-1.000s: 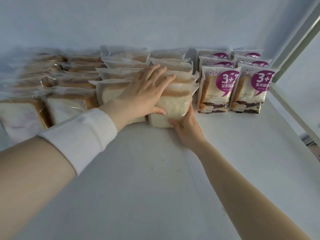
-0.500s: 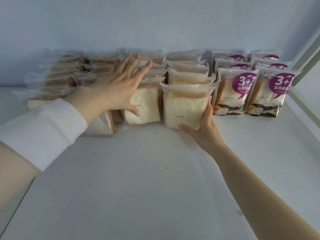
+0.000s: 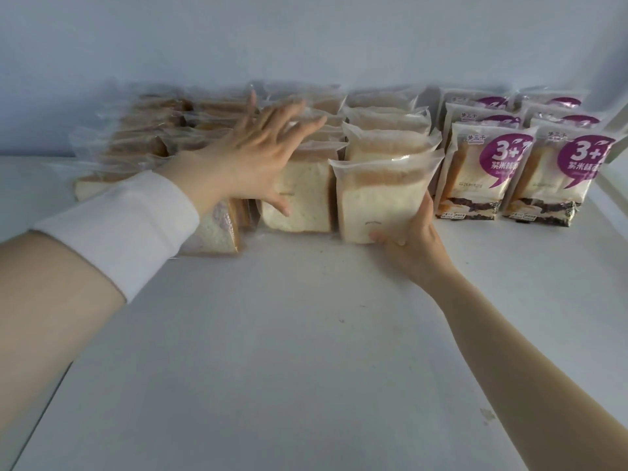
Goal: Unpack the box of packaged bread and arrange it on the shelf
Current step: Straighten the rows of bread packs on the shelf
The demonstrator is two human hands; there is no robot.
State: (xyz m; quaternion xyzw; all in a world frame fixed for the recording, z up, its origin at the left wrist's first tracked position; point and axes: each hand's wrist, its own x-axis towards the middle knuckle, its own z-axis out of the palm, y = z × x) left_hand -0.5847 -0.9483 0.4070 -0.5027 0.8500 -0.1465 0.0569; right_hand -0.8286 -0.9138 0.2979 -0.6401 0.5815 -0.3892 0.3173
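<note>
- Since the earliest frame, the left hand has been shifted off the front pack toward the left of the frame. It is now spread with fingers straight and apart over the neighbouring pack. Whether the palm touches the wrapper cannot be told.
- The right hand has been kept at the lower right corner of the front pack, which is gripped with the thumb under the bottom edge and the fingers up the right side.
- The front pack is shown upright at centre frame on the shelf, its long axis vertical and its broad face toward the camera. It heads a column of like packs running back to the back wall.
- The pack lies just above and left of the right hand, which is the nearer hand; the left hand is placed one column to the left.
- The purple-printed packs stand just beside the front pack on the right, and the neighbouring pack just beside it on the left, so little sideways room is left. Bare shelf is open toward the lower frame.
- A leaning pack, partly hidden by the white sleeve, is judged likely to need straightening.
</note>
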